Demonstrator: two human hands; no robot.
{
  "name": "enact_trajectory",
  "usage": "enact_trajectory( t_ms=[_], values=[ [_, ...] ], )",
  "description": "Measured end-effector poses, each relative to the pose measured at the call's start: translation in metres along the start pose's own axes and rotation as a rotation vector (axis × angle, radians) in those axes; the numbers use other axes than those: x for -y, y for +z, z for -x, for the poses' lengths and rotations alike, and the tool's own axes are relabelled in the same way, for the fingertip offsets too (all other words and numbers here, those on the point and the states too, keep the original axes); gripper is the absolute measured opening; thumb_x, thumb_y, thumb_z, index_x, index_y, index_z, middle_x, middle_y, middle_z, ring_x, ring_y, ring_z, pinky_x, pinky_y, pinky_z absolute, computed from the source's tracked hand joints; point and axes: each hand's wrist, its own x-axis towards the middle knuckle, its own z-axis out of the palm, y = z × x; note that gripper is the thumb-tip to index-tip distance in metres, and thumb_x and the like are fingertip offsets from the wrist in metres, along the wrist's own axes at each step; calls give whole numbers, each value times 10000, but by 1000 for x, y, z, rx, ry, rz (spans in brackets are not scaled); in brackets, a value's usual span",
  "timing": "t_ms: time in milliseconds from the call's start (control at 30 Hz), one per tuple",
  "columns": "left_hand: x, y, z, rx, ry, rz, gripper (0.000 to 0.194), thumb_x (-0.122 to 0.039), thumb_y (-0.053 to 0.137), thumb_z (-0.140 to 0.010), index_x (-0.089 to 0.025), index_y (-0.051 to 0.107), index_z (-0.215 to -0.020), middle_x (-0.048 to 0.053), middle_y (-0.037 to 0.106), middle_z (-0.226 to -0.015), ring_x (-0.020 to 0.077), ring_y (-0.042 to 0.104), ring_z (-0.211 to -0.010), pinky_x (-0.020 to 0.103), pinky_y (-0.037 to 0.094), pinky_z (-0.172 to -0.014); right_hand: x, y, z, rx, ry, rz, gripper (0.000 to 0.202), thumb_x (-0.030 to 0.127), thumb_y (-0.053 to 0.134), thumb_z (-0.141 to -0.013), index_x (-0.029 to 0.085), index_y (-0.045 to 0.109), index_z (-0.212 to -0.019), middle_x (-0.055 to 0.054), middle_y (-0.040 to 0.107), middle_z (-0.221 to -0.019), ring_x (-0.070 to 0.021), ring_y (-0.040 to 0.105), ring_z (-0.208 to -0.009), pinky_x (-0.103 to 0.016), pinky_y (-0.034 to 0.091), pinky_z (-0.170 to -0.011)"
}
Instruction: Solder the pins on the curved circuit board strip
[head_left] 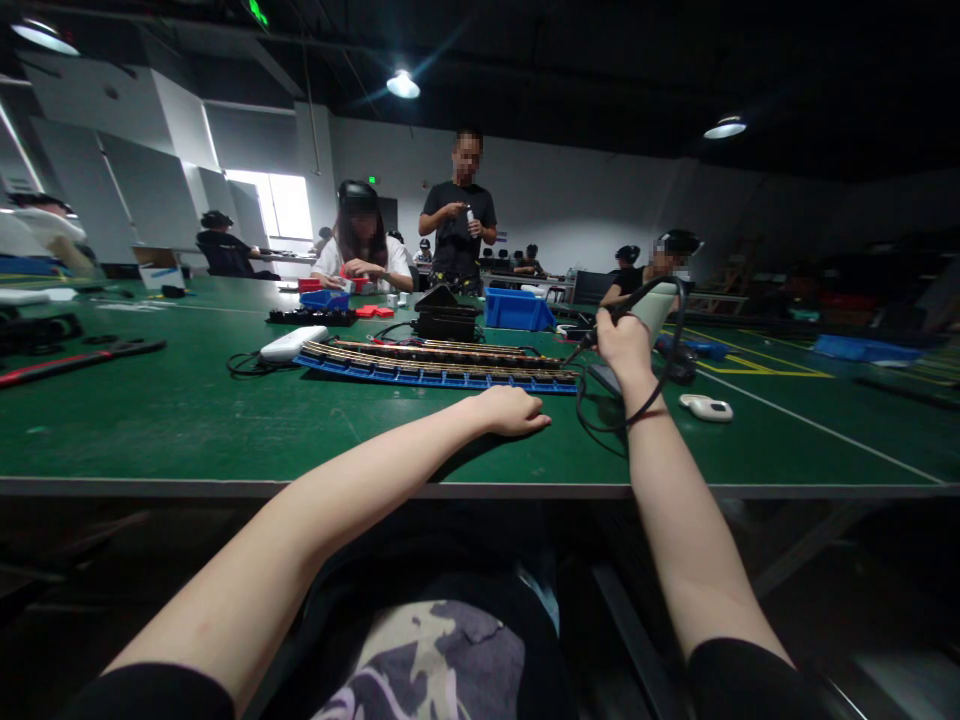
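My left hand (512, 411) rests on the green table just in front of a long blue rack (442, 379) filled with dark parts and copper-coloured strips. Its fingers are curled, and whether they hold anything is hidden. My right hand (624, 343) is raised at the rack's right end, closed around a dark pen-like tool (582, 347) with its tip pointing down and left towards the rack. A black cable (651, 400) loops from it around my right wrist.
A white device (293, 344) lies left of the rack, a blue bin (517, 310) and black box (444, 322) behind. A white oval case (706, 408) is at right. Across the table sits a person (362, 245); another person (459, 215) stands.
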Motion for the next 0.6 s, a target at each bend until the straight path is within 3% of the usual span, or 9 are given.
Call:
enact_trajectory(
  t_ms=[333,600],
  values=[
    [-1,-1,1,-5,-4,11,475,-485,318,-992,-155,657,-1035,148,715,-1044,270,681,-974,334,501,-778,-4,1,-2,-25,-44,-20,517,500,375,-920,111,693,-796,-182,713,-743,-293,700,-896,-353,517,-829],
    [0,-1,1,-8,-6,24,468,-487,323,-990,-162,658,-1022,141,715,-1036,267,682,-968,327,498,-765,-3,1,-1,-21,-34,-19,467,452,390,-911,121,693,-779,-180,712,-737,-295,700,-883,-365,521,-817]
  ],
)
